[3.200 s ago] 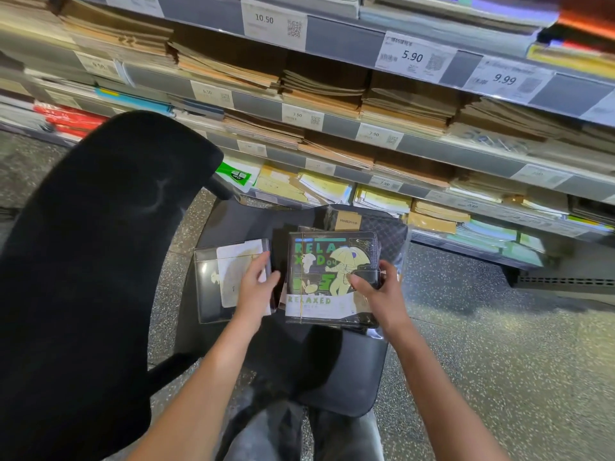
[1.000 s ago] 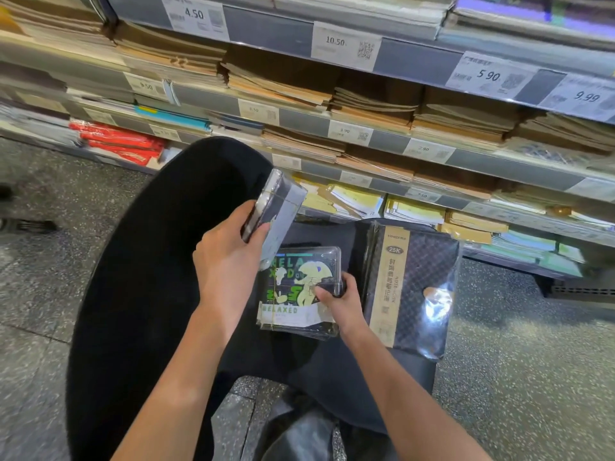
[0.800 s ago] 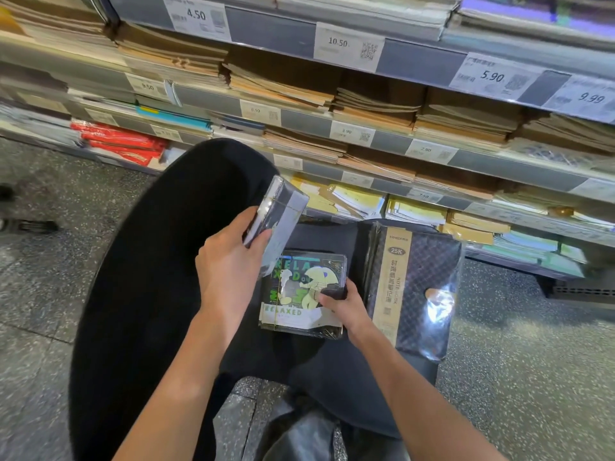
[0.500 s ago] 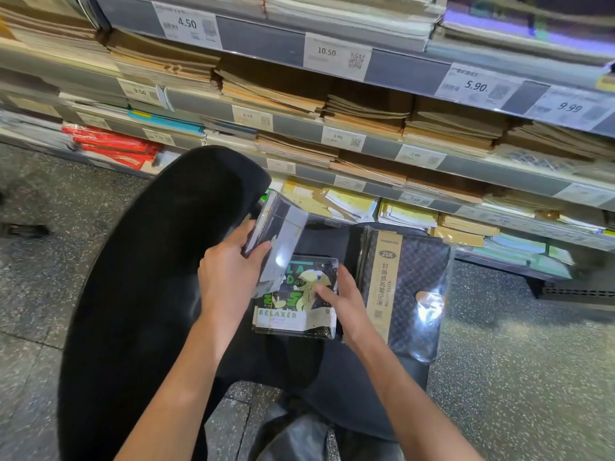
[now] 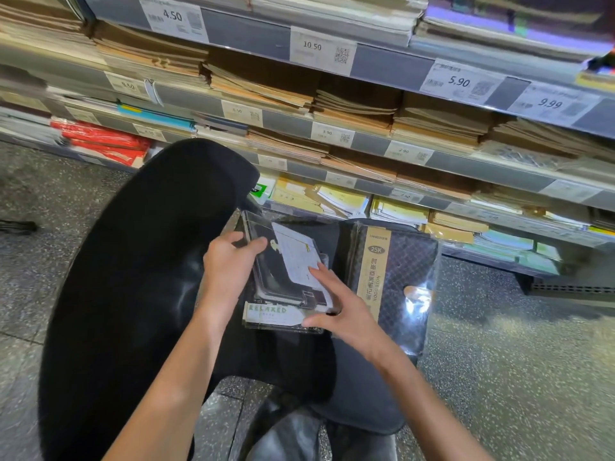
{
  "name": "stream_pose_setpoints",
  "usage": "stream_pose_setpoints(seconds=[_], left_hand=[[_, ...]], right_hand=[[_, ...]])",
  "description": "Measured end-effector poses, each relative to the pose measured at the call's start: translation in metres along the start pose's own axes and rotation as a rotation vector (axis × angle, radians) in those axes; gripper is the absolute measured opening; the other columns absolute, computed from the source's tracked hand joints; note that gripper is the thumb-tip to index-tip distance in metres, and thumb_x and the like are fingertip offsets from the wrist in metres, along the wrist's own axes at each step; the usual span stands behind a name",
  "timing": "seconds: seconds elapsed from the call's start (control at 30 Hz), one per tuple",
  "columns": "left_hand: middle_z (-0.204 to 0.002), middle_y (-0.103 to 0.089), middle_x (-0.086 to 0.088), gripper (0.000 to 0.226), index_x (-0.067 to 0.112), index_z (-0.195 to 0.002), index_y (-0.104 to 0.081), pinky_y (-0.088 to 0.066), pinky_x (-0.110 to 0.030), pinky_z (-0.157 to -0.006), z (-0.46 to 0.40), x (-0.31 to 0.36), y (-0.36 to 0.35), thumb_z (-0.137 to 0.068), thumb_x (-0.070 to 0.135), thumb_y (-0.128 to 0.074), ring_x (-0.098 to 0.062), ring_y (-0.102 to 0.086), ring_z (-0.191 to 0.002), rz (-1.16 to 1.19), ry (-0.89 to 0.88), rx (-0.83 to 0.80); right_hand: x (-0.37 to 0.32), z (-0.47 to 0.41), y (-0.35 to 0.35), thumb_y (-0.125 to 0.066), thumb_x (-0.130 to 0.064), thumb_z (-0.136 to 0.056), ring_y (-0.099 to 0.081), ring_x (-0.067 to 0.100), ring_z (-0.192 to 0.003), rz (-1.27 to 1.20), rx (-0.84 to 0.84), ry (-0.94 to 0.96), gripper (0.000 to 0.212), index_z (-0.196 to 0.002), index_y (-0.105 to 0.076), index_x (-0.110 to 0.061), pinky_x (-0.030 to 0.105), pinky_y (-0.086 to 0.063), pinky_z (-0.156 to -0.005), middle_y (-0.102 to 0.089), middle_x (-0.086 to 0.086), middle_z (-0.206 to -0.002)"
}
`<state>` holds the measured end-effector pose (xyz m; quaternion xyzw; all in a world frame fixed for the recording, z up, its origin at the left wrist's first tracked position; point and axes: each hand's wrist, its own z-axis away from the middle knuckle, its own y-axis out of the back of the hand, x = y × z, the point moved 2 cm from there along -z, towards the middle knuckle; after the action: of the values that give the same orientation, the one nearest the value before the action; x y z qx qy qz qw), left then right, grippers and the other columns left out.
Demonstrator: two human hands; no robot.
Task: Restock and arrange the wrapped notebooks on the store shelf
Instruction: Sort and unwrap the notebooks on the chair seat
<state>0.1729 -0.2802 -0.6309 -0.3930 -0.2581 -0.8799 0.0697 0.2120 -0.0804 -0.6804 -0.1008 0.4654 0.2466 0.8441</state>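
Two hands (image 5: 229,267) (image 5: 342,307) — left gripping, right flat-fingered — stack wrapped notebooks (image 5: 286,271) on chair (image 5: 359,394).

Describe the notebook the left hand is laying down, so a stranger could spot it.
On the black chair seat below the shelves, a small stack lies beside a large quilted notebook. The left hand grips the top one: dark, clear-wrapped, white label up, covering the RELAXED notebook.

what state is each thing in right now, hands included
left hand: grips the left edge of the clear-wrapped notebook with white label
clear-wrapped notebook with white label: tilted, lying on the stack
wrapped dark "RELAXED" notebook stack: flat on the black bag, mostly covered
right hand: open, fingertips on the top notebook's label
large dark quilted wrapped notebook with tan band: lying on the bag beside the stack, untouched
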Motion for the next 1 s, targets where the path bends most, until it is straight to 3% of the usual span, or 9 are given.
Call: stream_pose_setpoints(seconds=[0.1,0.2,0.27,0.37,0.47,0.63,0.8,0.9,1.0], left_hand=[[-0.1,-0.063,-0.005,0.038,0.015,-0.118,-0.048,-0.056,-0.034,-0.069,-0.002,-0.003,-0.009,-0.084,0.015,-0.065,-0.02,-0.065,-0.087,0.06,0.014,-0.032],[-0.094,-0.062,-0.011,0.03,0.009,-0.121,-0.045,-0.055,-0.021,-0.054,0.0,-0.003,-0.017,-0.096,0.025,-0.048,-0.015,-0.063,-0.073,0.062,0.056,-0.092],[-0.101,-0.059,-0.01,0.032,0.012,-0.118,-0.05,-0.054,-0.028,-0.069,-0.002,-0.006,-0.019,-0.098,0.035,-0.04,-0.018,-0.061,-0.084,-0.066,0.026,-0.082],[-0.125,-0.037,-0.01,0.037,0.017,-0.12,-0.057,-0.034,-0.036,-0.098,-0.008,-0.015,-0.017,-0.098,0.038,-0.035,-0.027,-0.04,-0.116,-0.38,-0.025,-0.022],[-0.132,-0.031,-0.006,0.037,0.029,-0.124,-0.053,-0.03,-0.037,-0.104,-0.014,-0.034,-0.018,-0.094,0.044,-0.038,-0.021,-0.035,-0.121,-0.378,0.04,-0.087],[-0.126,-0.056,-0.005,0.026,0.044,-0.117,-0.044,-0.046,-0.048,-0.096,-0.017,-0.075,-0.03,-0.092,0.04,-0.049,-0.025,-0.056,-0.11,-0.072,0.19,-0.159],[-0.139,-0.03,-0.002,0.051,0.042,-0.139,-0.034,-0.039,-0.037,-0.1,-0.018,-0.082,-0.04,-0.092,0.033,-0.053,-0.025,-0.048,-0.116,-0.046,0.26,-0.15],[-0.152,-0.019,-0.008,0.059,0.04,-0.144,-0.026,-0.025,-0.043,-0.112,-0.019,-0.085,-0.046,-0.093,0.03,-0.053,-0.026,-0.028,-0.137,-0.123,0.229,-0.217],[-0.156,-0.004,-0.002,0.062,0.036,-0.147,-0.02,-0.016,-0.04,-0.113,-0.022,-0.09,-0.049,-0.094,0.027,-0.051,-0.02,-0.013,-0.143,-0.139,0.199,-0.263]], right_hand=[[-0.003,0.002,0.007,-0.077,-0.028,-0.074,-0.036,-0.007,-0.129,-0.003,0.1,0.021,0.059,-0.125,-0.054,-0.044,0.018,-0.032,-0.107,-0.043,-0.021,-0.141],[-0.007,0.001,0.009,-0.07,-0.046,-0.077,-0.059,0.012,-0.081,-0.014,0.124,-0.033,0.04,-0.115,-0.06,-0.047,0.024,-0.048,-0.082,-0.064,-0.014,-0.119],[-0.005,0.0,0.008,-0.065,-0.048,-0.081,-0.064,0.021,-0.085,-0.123,0.13,-0.097,0.031,-0.109,-0.067,-0.035,0.035,-0.055,-0.084,-0.07,-0.002,-0.1],[0.006,0.004,0.001,-0.057,-0.031,-0.091,-0.066,0.007,-0.09,-0.281,0.106,-0.208,0.013,-0.098,-0.066,-0.025,0.03,-0.056,-0.083,-0.07,-0.01,-0.093],[0.019,0.007,-0.009,-0.052,-0.039,-0.092,-0.064,0.007,-0.098,-0.316,0.081,-0.294,0.024,-0.108,-0.064,-0.025,0.027,-0.052,-0.086,-0.071,-0.01,-0.1],[0.036,-0.001,-0.039,-0.059,-0.064,-0.079,-0.054,0.013,-0.117,-0.39,0.096,-0.389,0.067,-0.131,-0.045,-0.023,0.039,-0.043,-0.103,-0.055,-0.004,-0.131],[0.035,-0.008,-0.044,-0.06,-0.045,-0.086,-0.043,0.016,-0.129,-0.348,0.289,-0.325,0.077,-0.147,-0.018,-0.022,0.04,-0.033,-0.111,-0.041,-0.001,-0.143],[0.044,-0.013,-0.044,-0.061,-0.064,-0.07,-0.032,0.019,-0.138,-0.271,0.236,-0.389,0.102,-0.149,-0.01,-0.025,0.042,-0.025,-0.115,-0.03,-0.001,-0.152],[0.037,-0.016,-0.038,-0.058,-0.043,-0.089,-0.025,0.023,-0.141,-0.261,0.167,-0.489,0.09,-0.15,0.004,-0.018,0.035,-0.019,-0.114,-0.024,0.003,-0.154]])
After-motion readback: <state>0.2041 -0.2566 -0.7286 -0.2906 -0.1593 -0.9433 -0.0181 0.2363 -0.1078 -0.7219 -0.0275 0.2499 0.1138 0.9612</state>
